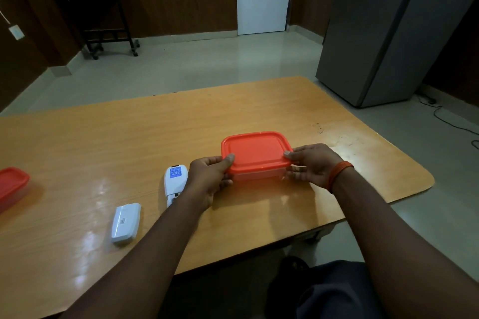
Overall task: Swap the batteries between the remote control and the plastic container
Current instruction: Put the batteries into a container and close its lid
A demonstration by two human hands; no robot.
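Lidded plastic container [255, 155] between both hands, left hand [211, 179] and right hand [315, 164] fingers clamped on its sides

No text can be made out clearly. The remote control [175, 182] lying face down on the table carries a blue label with white print — too small and blurred to read. The detached battery cover [126, 223] nearby bears a small square code mark and faint lines — also illegible
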